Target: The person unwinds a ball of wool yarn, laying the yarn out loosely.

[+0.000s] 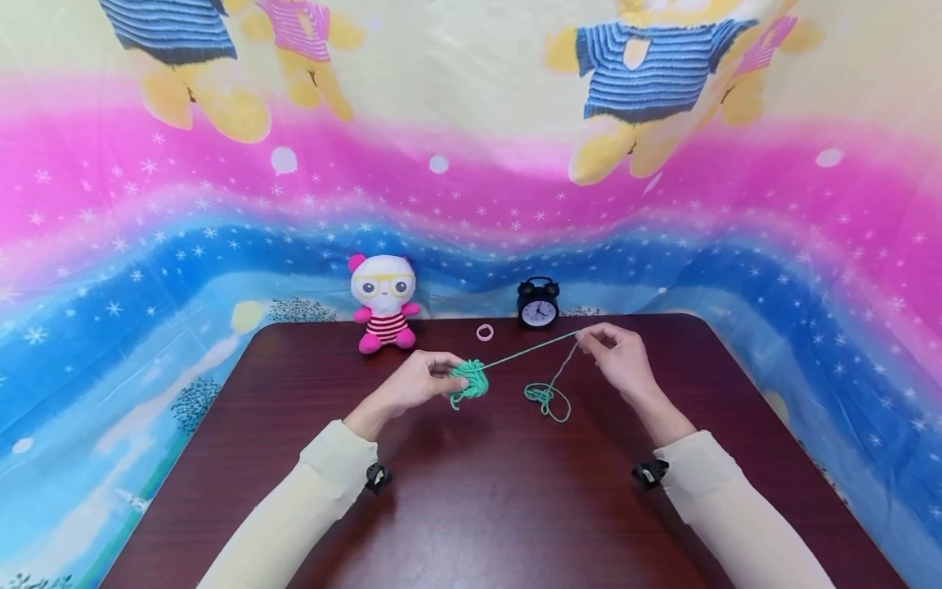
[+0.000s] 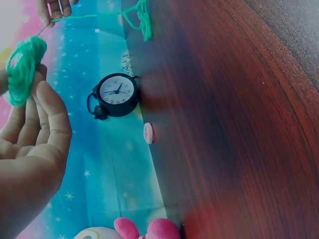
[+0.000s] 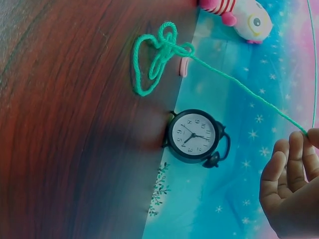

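Note:
My left hand (image 1: 414,383) pinches a small wound bundle of green yarn (image 1: 471,381) between thumb and fingers, above the table. From the bundle a taut strand (image 1: 531,348) slants up to my right hand (image 1: 621,357), whose thumb and fingertips pinch it. Below the right fingertips the yarn's loose part hangs down into a few tangled loops (image 1: 546,398). In the left wrist view the bundle (image 2: 26,69) shows as several thick wraps. The right wrist view shows the loops (image 3: 158,57) joined by a strand to the pinching fingers (image 3: 295,157).
On the dark wooden table (image 1: 471,507), a panda plush (image 1: 384,303) sits at the back left. A black alarm clock (image 1: 538,304) stands at the back, with a pink ring-shaped band (image 1: 484,333) between them. A printed cloth (image 1: 471,188) hangs behind the table.

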{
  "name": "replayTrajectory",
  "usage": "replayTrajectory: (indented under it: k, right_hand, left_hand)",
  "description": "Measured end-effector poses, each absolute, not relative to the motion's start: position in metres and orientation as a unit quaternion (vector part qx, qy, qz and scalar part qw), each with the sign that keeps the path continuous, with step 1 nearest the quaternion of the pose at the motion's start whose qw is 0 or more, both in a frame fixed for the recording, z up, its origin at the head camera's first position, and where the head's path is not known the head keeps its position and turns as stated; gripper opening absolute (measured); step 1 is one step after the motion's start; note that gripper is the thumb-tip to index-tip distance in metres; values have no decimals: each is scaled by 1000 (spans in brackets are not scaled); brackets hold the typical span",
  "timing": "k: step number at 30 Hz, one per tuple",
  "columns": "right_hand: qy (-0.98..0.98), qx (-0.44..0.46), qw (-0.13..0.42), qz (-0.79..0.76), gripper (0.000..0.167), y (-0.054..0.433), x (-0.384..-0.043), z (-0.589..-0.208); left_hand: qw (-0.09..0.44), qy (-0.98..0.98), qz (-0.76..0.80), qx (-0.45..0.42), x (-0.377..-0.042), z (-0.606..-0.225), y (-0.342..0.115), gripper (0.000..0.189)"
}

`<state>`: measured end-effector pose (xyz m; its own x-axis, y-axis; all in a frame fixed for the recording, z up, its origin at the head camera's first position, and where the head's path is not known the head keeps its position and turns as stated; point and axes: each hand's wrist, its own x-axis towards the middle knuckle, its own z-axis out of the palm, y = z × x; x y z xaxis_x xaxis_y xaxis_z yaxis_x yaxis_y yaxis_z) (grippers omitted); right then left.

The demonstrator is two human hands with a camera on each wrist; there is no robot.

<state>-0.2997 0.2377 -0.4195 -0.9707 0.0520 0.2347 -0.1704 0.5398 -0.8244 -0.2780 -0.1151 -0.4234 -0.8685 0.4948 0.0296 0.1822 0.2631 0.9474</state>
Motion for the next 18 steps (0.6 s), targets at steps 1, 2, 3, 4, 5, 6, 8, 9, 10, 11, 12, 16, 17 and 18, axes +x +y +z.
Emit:
replayTrajectory:
  k: [1, 2, 3, 4, 5, 6, 8, 9, 10, 11, 12, 16, 17, 18]
  right_hand:
    - [-869, 34, 118, 479, 36, 238, -300, -419]
    - [-869, 33, 120, 479, 36, 239, -300, -420]
    - [-869, 33, 123, 479, 36, 240, -301, -420]
    - [-868, 32, 126, 479, 36, 240, -301, -420]
    - [-867, 31, 129, 480, 36, 241, -301, -420]
    - [-866, 30, 130, 482, 37, 241, -301, -420]
    - [-865, 25, 132, 483, 36, 242, -302, -421]
    - [-865, 25, 132, 483, 36, 243, -302, -422]
    - [-864, 22, 131, 486, 36, 244, -303, -422]
    - [-864, 20, 131, 486, 35, 245, -304, -423]
    - [-864, 17, 131, 486, 35, 247, -304, -424]
    - [-869, 0, 127, 479, 36, 252, -306, -427]
    - [-871, -3, 125, 476, 37, 254, -307, -428]
    - [-872, -6, 123, 474, 38, 255, -307, -429]
  left_hand:
    - [145, 781, 567, 221, -278, -423, -115, 33]
    - [150, 778, 566, 227, -278, -423, -116, 36]
    - [154, 776, 566, 233, -278, -422, -116, 39]
    - [157, 772, 567, 241, -278, -422, -116, 42]
    - [159, 769, 567, 248, -278, -422, -117, 44]
    - [161, 766, 569, 253, -277, -422, -117, 46]
    - [160, 761, 572, 262, -278, -423, -118, 48]
    - [158, 760, 572, 265, -278, -423, -119, 48]
    - [156, 759, 573, 268, -278, -423, -119, 48]
    - [155, 758, 573, 271, -278, -423, -120, 48]
    - [153, 756, 574, 275, -278, -423, -120, 48]
    - [148, 752, 577, 282, -277, -423, -120, 46]
    - [144, 752, 579, 280, -277, -423, -121, 44]
    - [139, 753, 581, 278, -277, -423, -121, 42]
